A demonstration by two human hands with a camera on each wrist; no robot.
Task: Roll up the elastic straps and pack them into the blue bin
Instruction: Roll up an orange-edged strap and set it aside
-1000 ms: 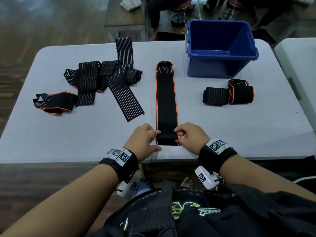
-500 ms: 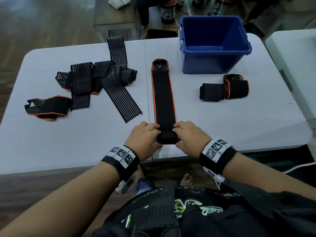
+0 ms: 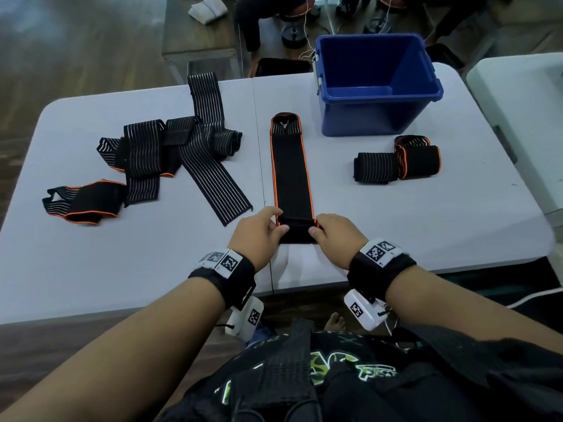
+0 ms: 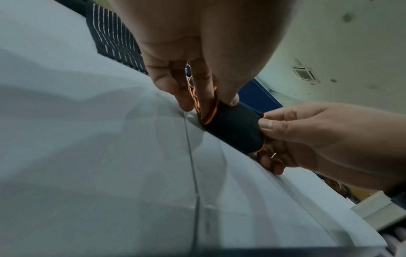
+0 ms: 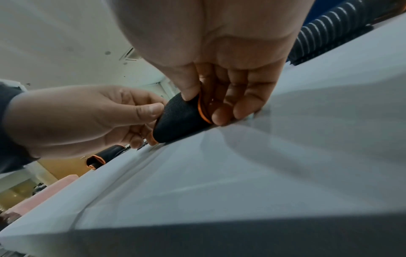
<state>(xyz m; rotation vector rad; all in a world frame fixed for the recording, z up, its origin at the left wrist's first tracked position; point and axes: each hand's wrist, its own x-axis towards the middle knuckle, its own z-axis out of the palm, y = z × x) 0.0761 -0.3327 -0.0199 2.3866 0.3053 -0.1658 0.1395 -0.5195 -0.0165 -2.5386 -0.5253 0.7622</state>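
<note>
On the left of the white table (image 3: 91,269) lies a heap of loose straps (image 3: 170,159), some striped, some edged in orange. Right of it, the left hand (image 3: 259,236) reaches forward with wrist low, its thumb and curled fingers pinching the left end of a small roll at the near end of the black orange-edged strap (image 3: 291,178), which lies flat toward the far edge. The right hand (image 3: 335,236) mirrors it, pinching the roll's right end. Further right, two rolled straps (image 3: 396,162) lie touching, just in front of the blue bin (image 3: 377,117).
</note>
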